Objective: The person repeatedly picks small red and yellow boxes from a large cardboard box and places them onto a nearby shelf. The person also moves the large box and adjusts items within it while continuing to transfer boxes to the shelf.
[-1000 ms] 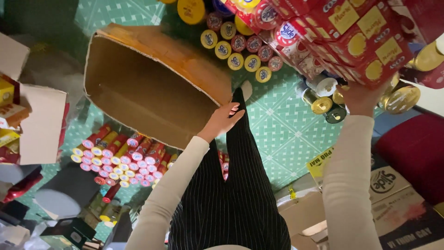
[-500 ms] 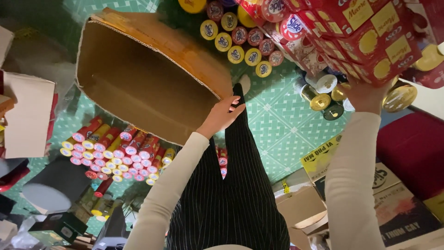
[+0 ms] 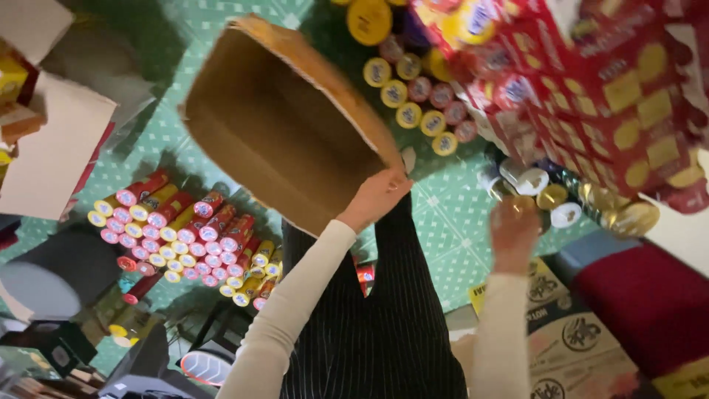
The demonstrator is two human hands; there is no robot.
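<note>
- Far left: a white sheet of card (image 3: 52,159) lies tilted on the green patterned floor (image 3: 450,222), with yellow and orange packets (image 3: 15,96) at its upper edge.
- Below it, red and yellow tubes (image 3: 185,240) lie in rows on the floor, their round caps facing the camera; a dark round-ended drum (image 3: 48,277) sits just left of them.
- Centre: an empty brown box (image 3: 284,122) is held tilted in the air, its open side towards the camera and its corrugated edge showing.
- The left hand (image 3: 378,198) grips the box's lower right corner, fingers curled over the edge and thumb underneath; the cream-sleeved arm runs up to it from the bottom of the frame.
- Under the arms hangs dark pinstriped cloth (image 3: 377,325).
- Above the hand, more tubes (image 3: 421,92) stand packed together, yellow and red caps up.
- The right hand (image 3: 515,225) is raised with its back to the camera, close to gold and white tins (image 3: 550,196); it is blurred, so I cannot tell whether it is clasping one or is spread.
- Upper right: a leaning stack of red cartons (image 3: 628,96) with yellow patches, blurred.
- Lower right: a printed brown carton (image 3: 576,343) and a dark red cushion (image 3: 642,303).
</note>
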